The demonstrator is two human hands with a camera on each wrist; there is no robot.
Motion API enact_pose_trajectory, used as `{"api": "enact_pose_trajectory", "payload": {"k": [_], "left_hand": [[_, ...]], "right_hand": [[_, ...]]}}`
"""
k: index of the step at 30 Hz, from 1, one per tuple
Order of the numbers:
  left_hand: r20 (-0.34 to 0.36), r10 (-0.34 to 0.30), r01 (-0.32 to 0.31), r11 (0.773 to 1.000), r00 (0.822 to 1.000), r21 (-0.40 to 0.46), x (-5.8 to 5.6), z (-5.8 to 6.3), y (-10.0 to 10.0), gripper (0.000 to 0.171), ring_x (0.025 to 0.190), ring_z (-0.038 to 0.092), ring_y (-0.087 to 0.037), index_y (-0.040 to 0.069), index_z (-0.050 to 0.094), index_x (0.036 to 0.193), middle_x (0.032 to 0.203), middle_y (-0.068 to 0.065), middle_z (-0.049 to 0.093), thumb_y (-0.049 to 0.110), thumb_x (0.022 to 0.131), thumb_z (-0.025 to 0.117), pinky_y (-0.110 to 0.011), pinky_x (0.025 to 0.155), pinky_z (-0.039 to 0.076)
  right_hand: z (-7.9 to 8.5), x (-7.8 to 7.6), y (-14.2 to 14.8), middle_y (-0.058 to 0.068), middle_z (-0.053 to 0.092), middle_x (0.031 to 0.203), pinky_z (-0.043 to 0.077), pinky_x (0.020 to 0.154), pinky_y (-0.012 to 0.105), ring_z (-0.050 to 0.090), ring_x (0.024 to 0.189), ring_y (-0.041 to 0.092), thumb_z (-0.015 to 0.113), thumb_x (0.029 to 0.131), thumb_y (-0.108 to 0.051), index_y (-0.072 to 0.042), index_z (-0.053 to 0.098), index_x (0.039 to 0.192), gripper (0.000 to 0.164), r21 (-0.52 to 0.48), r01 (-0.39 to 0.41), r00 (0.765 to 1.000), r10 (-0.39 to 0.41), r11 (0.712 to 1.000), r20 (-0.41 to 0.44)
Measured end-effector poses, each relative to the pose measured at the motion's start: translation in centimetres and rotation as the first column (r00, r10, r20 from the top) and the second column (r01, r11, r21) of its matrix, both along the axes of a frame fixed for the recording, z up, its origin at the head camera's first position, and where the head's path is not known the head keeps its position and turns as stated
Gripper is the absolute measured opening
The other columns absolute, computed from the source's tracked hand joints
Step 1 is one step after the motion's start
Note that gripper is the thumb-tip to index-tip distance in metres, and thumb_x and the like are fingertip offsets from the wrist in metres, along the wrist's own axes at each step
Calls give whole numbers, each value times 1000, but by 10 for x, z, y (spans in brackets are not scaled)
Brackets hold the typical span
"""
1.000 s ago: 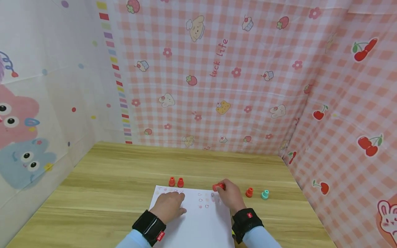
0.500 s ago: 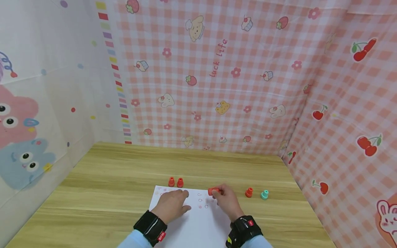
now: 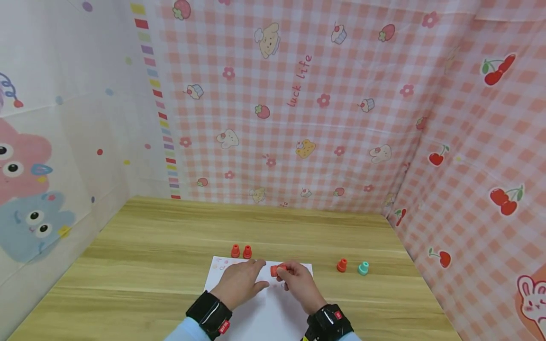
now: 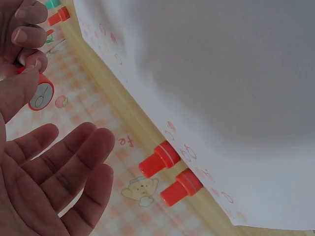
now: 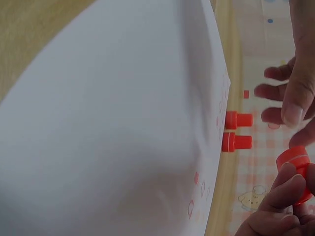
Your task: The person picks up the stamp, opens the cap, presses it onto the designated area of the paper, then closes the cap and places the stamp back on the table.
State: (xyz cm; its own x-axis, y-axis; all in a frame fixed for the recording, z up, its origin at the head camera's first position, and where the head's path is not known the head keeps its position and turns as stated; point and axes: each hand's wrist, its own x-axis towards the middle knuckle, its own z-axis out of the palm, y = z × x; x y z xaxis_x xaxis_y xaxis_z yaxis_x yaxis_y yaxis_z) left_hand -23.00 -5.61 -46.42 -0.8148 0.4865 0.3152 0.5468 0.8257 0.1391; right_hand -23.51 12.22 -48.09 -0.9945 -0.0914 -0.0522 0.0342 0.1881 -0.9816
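My right hand pinches a red stamp over the upper part of a white sheet of paper. In the left wrist view the stamp's round face shows a small outline pattern. My left hand is spread over the sheet's upper left with relaxed fingers, close to the stamp and holding nothing. In the right wrist view the left hand appears just beside the held stamp. Small red and pink prints run along the paper's far edge; some are hidden behind the hands.
Two red stamps stand on the wooden table just beyond the paper's far left corner. To the right are another red stamp and a teal stamp. Patterned cloth hangs behind and at both sides.
My right hand has moved left with the red stamp, from the paper's far right corner toward the middle. The left hand has shifted slightly right.
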Motion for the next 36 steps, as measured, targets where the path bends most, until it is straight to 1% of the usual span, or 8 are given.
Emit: {"api": "enact_pose_trajectory", "payload": {"k": [5, 10, 12, 17, 25, 29, 32, 36], "left_hand": [[-21, -25, 25, 1000, 999, 6, 0, -1, 1, 47, 71, 62, -18, 9, 56, 109, 89, -5, 64, 42, 78, 67, -34, 59, 48], [-6, -44, 44, 999, 999, 13, -1, -2, 1, 34, 62, 56, -12, 11, 61, 96, 76, 2, 59, 42, 82, 63, -29, 54, 44], [-4, -48, 48, 999, 999, 16, -2, -2, 1, 33, 58, 53, -10, 12, 62, 92, 72, 4, 56, 43, 82, 62, -28, 52, 42], [-8, -62, 62, 998, 998, 14, -1, -3, 1, 34, 55, 49, -9, 14, 61, 87, 68, 6, 52, 47, 82, 59, -27, 49, 39], [75, -100, 98, 995, 992, 28, -3, -4, 1, 32, 61, 50, -9, 14, 60, 84, 69, 7, 52, 46, 84, 58, -28, 54, 41], [105, -146, 142, 989, 984, 49, -3, -4, 1, 29, 58, 45, -7, 14, 57, 77, 65, 9, 47, 42, 85, 58, -25, 54, 38], [122, -198, 187, 978, 973, 97, -3, -5, 0, 28, 57, 41, -7, 16, 53, 73, 62, 11, 42, 40, 87, 56, -24, 54, 34], [158, -245, 219, 962, 957, 164, -4, -6, -2, 26, 57, 40, -5, 19, 50, 72, 62, 13, 40, 39, 88, 55, -22, 55, 33]], "right_hand": [[1, 6, -4, 5, 60, 73, 38, 53, 24, 50, 61, 16, 60, 87, -18, 1, 60, 94, 21, -3, -43, 999, 43, 999, 3], [0, 8, -7, 3, 60, 73, 34, 49, 23, 46, 57, 12, 60, 87, -20, 0, 60, 94, 21, -18, -71, 997, 71, 997, 29], [0, 8, -7, 2, 59, 73, 33, 49, 22, 46, 56, 11, 60, 87, -20, -1, 60, 95, 21, -23, -73, 996, 74, 997, 39], [1, 8, -7, 1, 59, 72, 32, 47, 22, 46, 56, 11, 61, 86, -20, -1, 61, 96, 21, -32, -88, 994, 90, 996, 54], [4, 10, -6, 0, 57, 74, 32, 48, 23, 46, 57, 12, 62, 85, -21, -3, 61, 95, 21, -29, -123, 990, 124, 992, 60], [4, 10, -4, 1, 58, 74, 33, 48, 22, 46, 58, 12, 62, 85, -20, -2, 62, 95, 21, -37, -169, 984, 171, 985, 55], [4, 9, -1, 2, 58, 74, 32, 48, 22, 44, 57, 12, 61, 86, -18, 0, 61, 95, 21, -48, -218, 975, 220, 975, 41], [2, 7, 3, 3, 57, 74, 32, 49, 21, 43, 57, 11, 58, 88, -14, 4, 59, 97, 20, -92, -270, 961, 274, 959, 36]]}}
